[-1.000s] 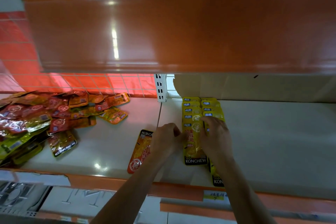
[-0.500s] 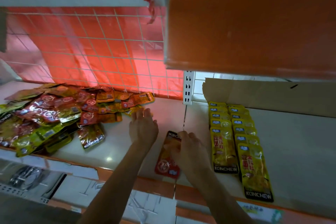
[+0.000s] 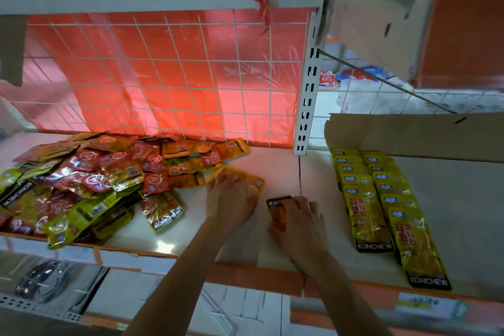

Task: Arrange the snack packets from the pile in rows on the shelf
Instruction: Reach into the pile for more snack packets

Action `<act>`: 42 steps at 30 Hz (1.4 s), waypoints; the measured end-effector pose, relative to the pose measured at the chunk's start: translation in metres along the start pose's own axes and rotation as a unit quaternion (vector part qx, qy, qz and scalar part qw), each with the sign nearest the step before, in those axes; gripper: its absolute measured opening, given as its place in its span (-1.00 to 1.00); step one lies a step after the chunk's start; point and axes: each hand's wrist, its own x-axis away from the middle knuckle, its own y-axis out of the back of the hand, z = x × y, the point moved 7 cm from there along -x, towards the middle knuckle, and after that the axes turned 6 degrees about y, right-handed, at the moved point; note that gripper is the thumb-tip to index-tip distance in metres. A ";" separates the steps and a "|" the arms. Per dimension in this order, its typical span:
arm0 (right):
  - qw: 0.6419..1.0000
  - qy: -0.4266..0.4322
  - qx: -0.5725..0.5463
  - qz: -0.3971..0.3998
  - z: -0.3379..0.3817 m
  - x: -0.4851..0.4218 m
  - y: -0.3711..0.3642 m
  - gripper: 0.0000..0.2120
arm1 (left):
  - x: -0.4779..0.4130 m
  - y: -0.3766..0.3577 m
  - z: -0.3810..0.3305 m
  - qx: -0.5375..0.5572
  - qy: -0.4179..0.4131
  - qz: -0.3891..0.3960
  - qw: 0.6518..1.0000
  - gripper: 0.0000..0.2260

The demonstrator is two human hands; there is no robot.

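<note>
I see the shelf (image 3: 272, 172), a pale board with an orange front edge, running across my view, and behind its left half a wire grid (image 3: 163, 76) backed with red sheet. A white slotted post (image 3: 306, 106) splits the back, and right of it a strip of cardboard (image 3: 409, 133) stands against the rear. The pile (image 3: 90, 183) of red, orange and yellow packets fills the left part of the shelf, heaped loose, some hanging over the front edge. On the right part lie the rows (image 3: 381, 199), two lines of yellow packets overlapping from back to front, the right line ending nearer the edge than the left one.

Both of my forearms come up from the bottom of the view and reach onto the bare middle of the shelf, between pile and rows. My left hand (image 3: 231, 199) lies palm down, wrist nearly straight, fingers (image 3: 226, 180) spread and pressed flat on an orange packet (image 3: 245, 176) at the pile's right edge; I cannot tell whether they grip it or only rest on it. My right hand (image 3: 297, 222) is just beside the left, palm down and knuckles raised, covering a dark-ended packet (image 3: 278, 206) that lies flat on the shelf with its printed end toward the back; its fingers are curled over the packet's far part, but a true pinch I cannot make out. The two hands are close but apart
</note>
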 end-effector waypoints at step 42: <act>0.893 -0.121 -0.251 -0.354 -0.163 0.089 0.133 -0.86 | 0.053 -0.018 -0.150 0.561 0.201 0.267 0.757 -0.88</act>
